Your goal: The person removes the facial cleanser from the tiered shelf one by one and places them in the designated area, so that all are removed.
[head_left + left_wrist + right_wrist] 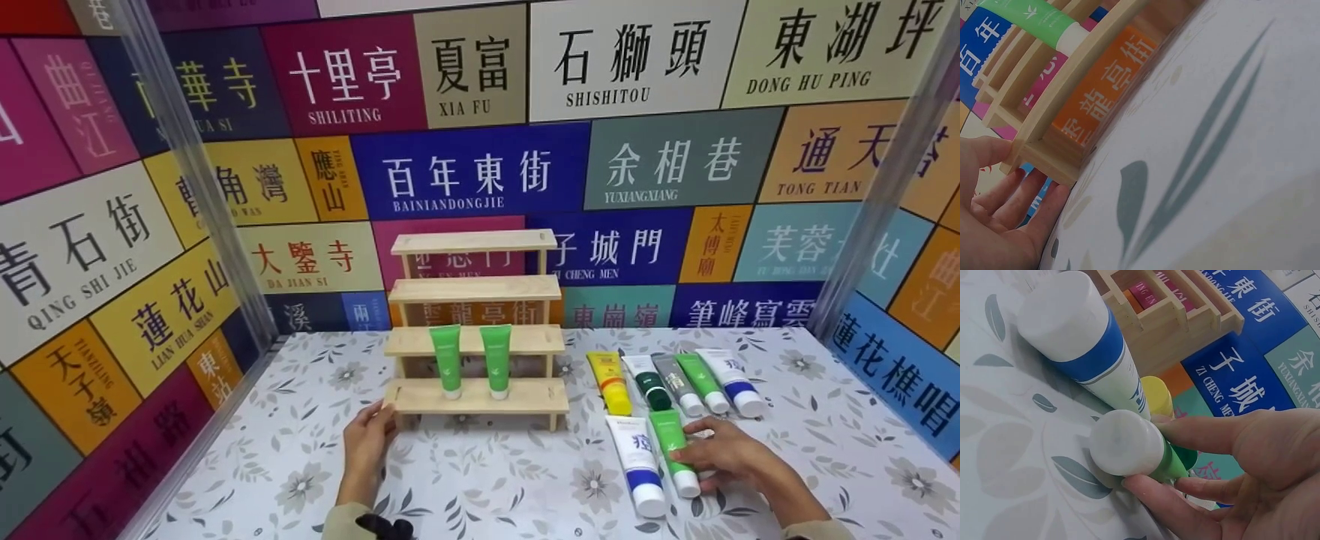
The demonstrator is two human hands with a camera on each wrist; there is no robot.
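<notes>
In front of me, walls of colourful blocks bearing Chinese characters and Latin spellings rise behind a white tabletop printed with grey flowers and leaves; transparent strips run down both corners.

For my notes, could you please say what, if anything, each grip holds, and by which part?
Right grip: green tube, near its white cap. Left grip: wooden rack, by its bottom step's left end.

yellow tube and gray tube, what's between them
Between the yellow tube and gray tube lies a white-and-green tube, in the head view.
</notes>
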